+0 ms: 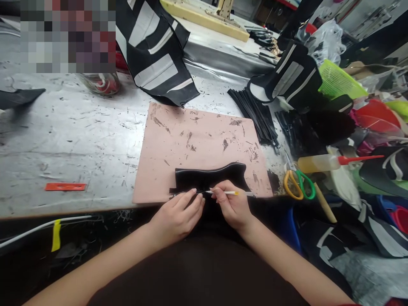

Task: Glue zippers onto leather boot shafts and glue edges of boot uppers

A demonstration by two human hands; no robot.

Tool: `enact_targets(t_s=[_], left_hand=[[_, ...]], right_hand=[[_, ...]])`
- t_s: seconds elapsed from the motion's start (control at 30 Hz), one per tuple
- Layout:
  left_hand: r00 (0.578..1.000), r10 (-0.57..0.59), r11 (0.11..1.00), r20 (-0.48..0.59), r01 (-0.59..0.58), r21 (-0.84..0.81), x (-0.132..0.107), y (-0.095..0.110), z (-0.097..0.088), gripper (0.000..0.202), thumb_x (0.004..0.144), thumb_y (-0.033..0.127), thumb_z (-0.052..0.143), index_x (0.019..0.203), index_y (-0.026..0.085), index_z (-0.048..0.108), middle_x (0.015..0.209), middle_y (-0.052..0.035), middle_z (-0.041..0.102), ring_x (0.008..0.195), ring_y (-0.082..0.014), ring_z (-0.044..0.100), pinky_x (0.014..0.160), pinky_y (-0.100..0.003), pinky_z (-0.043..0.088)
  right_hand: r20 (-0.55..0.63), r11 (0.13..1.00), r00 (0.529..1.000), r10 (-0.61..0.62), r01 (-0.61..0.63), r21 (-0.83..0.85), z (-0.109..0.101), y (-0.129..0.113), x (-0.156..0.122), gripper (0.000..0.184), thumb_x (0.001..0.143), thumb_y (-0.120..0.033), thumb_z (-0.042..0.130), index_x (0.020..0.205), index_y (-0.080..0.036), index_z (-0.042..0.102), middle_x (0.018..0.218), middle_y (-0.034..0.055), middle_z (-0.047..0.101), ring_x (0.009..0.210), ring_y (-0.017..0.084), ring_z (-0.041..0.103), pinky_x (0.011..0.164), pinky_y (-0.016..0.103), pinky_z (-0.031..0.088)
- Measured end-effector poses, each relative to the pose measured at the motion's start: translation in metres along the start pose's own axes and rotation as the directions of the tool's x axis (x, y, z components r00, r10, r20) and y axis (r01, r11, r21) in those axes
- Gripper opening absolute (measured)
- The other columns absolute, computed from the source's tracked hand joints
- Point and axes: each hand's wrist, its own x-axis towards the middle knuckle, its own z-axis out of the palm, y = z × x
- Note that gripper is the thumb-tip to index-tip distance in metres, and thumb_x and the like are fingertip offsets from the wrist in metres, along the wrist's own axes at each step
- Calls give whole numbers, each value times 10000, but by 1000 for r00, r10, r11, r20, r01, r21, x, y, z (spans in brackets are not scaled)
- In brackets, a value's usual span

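A black leather-like piece (210, 176) lies on the pink board (197, 131) near the table's front edge. A dark strip runs along its near edge and juts out at the left. My left hand (180, 214) is closed at this near edge, fingertips pressed together on the piece. In my right hand (234, 206) a slim white pen (228, 193) with a yellow end is pinched between thumb and fingers. Its tip points left, at the edge beside my left fingertips. Where tip and piece meet is too small to make out.
Green-and-orange scissors (298, 182) and a red-nozzled bottle (321, 162) lie right of the board. Black strips (255, 114) are bundled behind them. Larger black-and-white pieces (159, 55) lie at the back. An orange tool (65, 187) rests at the left.
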Motion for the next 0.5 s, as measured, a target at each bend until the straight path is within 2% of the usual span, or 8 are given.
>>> enact_targets(t_s=[0.5], left_hand=[[1000,-12,1000,-5,12,-20,2,1,0,275,823,70,427,1015,84,624,1041,-66,659,984,-245,592,791,-324,502]], right_hand=[[7,1000,1000,-2,2,-13,-2,-3,0,185,874,-230,409,736,-193,527,608,-2,557,497,106,532,475,225,445]])
